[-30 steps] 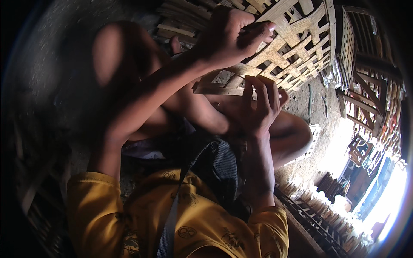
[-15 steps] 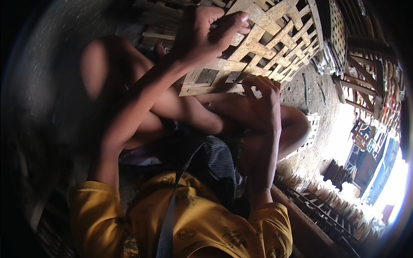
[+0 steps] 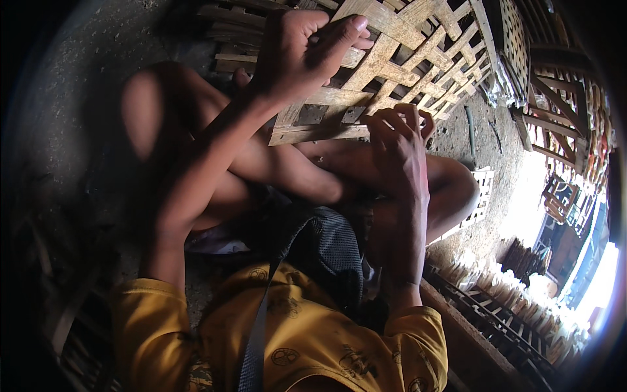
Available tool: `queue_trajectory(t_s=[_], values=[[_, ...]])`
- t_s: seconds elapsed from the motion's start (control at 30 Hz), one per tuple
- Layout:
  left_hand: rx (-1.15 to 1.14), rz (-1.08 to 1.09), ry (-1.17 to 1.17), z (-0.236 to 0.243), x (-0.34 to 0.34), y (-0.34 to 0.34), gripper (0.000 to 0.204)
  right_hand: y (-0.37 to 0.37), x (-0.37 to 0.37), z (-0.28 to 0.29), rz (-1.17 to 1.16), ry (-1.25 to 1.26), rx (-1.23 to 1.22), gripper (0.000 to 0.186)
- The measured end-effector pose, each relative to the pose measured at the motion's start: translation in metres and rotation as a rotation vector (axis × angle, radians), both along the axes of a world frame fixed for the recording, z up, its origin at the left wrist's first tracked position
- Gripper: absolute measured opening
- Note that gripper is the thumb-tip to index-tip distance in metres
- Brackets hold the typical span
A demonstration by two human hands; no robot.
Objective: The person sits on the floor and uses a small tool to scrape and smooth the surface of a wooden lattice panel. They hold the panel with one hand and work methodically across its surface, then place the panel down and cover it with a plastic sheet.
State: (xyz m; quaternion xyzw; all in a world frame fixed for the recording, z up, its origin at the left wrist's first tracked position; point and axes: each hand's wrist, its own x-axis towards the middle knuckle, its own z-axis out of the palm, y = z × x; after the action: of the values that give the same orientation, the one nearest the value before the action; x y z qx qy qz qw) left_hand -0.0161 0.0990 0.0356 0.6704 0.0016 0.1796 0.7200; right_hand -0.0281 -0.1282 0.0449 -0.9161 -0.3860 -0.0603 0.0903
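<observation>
1. The weave (image 3: 424,68) is at the top middle, in front of the person, just past the crossed legs (image 3: 307,173). It has flat, pale strips with holes between them.
2. The left hand (image 3: 307,52) is over the left part of the weave. Its grip is curled small, with the thumb near the bent fingers. I cannot tell if it pinches a strip.
3. The right hand (image 3: 398,134) is at the near side of the weave. Its grip is bent, with little gaps between the fingers. I cannot tell if it holds anything.
4. To work well, I think one hand should hold the weave steady while the other guides one strip. Small, soft pulls seem best, since thin strips may crack.
5. Mind the edge strip (image 3: 320,134). It runs near the shins, and its end looks hard, so it could scrape skin.
6. The right knee (image 3: 454,186) is close to the right arm, so that elbow has little room.
7. Dark slats (image 3: 232,59) lie by the left hand. To the right is floor (image 3: 450,137) with a thin stick (image 3: 470,130).
</observation>
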Motion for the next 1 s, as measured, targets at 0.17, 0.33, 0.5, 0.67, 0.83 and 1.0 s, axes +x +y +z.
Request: queue_trajectory(t_s=[0.17, 0.33, 0.5, 0.67, 0.83, 1.0], values=[[0.059, -0.015, -0.055, -0.008, 0.001, 0.005, 0.038, 0.000, -0.005, -0.010, 0.098, 0.010, 0.092, 0.038], [0.056, -0.013, -0.087, -0.009, 0.005, 0.005, 0.037, 0.004, -0.005, -0.017, 0.080, 0.038, 0.125, 0.026], [0.080, -0.018, -0.068, -0.010, 0.002, 0.006, 0.037, -0.009, 0.002, -0.012, 0.133, 0.033, -0.058, 0.041], [0.095, -0.036, -0.051, -0.011, 0.002, 0.010, 0.037, -0.022, 0.011, -0.018, 0.115, -0.060, -0.080, 0.043], [0.088, 0.018, -0.102, -0.013, 0.007, 0.005, 0.033, -0.004, -0.005, -0.022, 0.118, -0.060, 0.095, 0.044], [0.141, -0.052, -0.072, -0.010, 0.003, 0.012, 0.038, -0.006, -0.001, -0.021, 0.136, -0.017, 0.017, 0.044]])
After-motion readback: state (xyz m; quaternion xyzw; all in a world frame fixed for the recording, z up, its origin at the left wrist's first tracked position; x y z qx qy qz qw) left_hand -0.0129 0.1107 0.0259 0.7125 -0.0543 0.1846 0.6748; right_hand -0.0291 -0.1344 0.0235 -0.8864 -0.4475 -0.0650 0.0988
